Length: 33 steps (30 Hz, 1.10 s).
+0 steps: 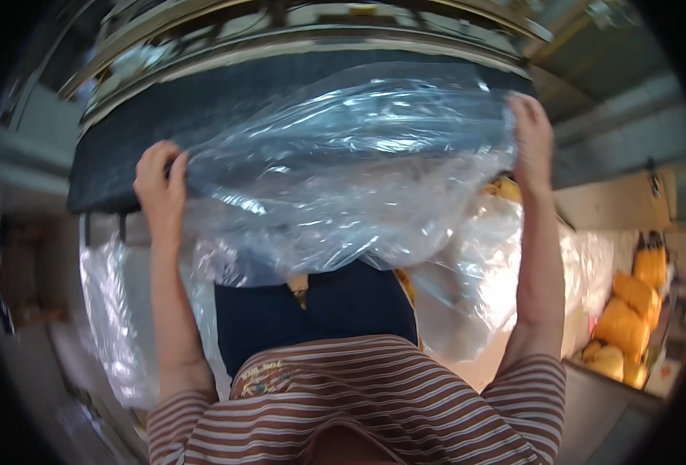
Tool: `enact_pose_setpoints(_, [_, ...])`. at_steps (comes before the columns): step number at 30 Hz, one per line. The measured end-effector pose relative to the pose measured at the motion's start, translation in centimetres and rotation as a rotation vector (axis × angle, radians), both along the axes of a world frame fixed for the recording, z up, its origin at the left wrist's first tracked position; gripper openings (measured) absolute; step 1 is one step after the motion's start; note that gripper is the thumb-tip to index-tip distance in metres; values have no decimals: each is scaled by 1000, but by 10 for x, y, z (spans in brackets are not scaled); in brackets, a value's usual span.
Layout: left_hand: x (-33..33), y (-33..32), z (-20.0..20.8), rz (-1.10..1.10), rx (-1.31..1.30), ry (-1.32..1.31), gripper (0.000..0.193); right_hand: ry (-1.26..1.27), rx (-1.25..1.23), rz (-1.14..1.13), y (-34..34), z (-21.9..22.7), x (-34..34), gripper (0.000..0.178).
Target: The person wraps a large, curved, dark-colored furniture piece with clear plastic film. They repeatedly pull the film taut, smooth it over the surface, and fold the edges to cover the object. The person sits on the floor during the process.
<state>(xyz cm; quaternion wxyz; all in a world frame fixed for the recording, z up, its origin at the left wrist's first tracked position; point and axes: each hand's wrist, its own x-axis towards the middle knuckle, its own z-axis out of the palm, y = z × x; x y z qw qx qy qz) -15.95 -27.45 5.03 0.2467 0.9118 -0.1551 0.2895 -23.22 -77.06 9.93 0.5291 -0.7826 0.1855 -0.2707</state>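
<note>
A wide sheet of clear plastic film (358, 167) stretches between my two hands. It lies partly over a dark flat surface (134, 147) and hangs down toward my lap, crinkled and shiny. My left hand (161, 182) pinches the film's left edge, with thumb and fingers closed over the dark surface's near side. At the opposite edge, my right hand (532, 143) grips the film, fingers closed along its bunched side. Whether the film is one layer or a bag cannot be made out.
Metal rails (304, 48) run across behind the dark surface. More clear plastic (118, 325) hangs low on the left, and another bright stretch of plastic (486, 271) lies at the right. Yellow wrapped bundles (622, 329) are stacked at the far right.
</note>
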Motion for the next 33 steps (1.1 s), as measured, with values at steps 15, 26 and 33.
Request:
enact_pose_setpoints(15, [-31,54,5,-25,-363,68,6,-40,-815,79,17,-52,93,16])
enact_pose_setpoints(26, [-144,74,-11,51,-144,241,4,60,-725,80,21,-65,106,28])
enact_pose_setpoints(33, [-81,86,0,240,-1107,213,16,-143,-85,315,29,-18,130,19])
